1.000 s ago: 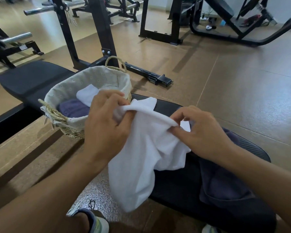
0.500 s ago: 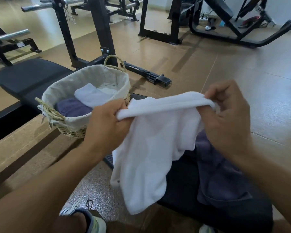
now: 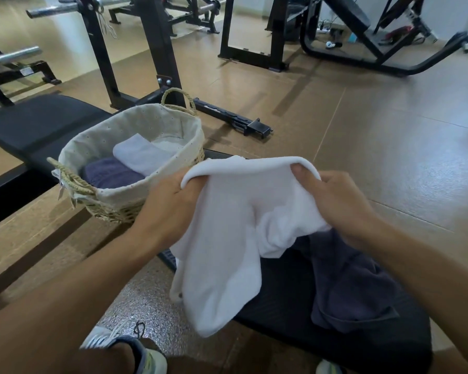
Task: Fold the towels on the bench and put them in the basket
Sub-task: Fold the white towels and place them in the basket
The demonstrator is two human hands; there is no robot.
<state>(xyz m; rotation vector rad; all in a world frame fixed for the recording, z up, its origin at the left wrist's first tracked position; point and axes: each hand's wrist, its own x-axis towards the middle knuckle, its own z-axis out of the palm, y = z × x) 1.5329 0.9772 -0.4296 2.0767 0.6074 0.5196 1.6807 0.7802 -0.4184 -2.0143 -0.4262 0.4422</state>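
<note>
A white towel (image 3: 227, 238) hangs in the air over the black bench (image 3: 281, 306), held by its top edge. My left hand (image 3: 170, 206) grips the left corner and my right hand (image 3: 333, 201) pinches the right corner. The lower part droops crumpled down to the bench's front edge. A dark purple towel (image 3: 354, 282) lies unfolded on the bench under my right forearm. The woven basket (image 3: 135, 206) with a pale cloth lining stands on the bench's left end; inside it lie a folded purple towel (image 3: 111, 175) and a folded white towel (image 3: 143, 156).
A second black bench pad (image 3: 38, 122) lies behind the basket. A black rack upright (image 3: 160, 49) and its floor bar (image 3: 233, 120) stand just past the basket, with more gym machines farther back. My shoes (image 3: 135, 349) show below on the speckled floor.
My right hand first lifted up and right, spreading the white towel's top edge, then came back down a little. The towel now hangs wider between both hands.
</note>
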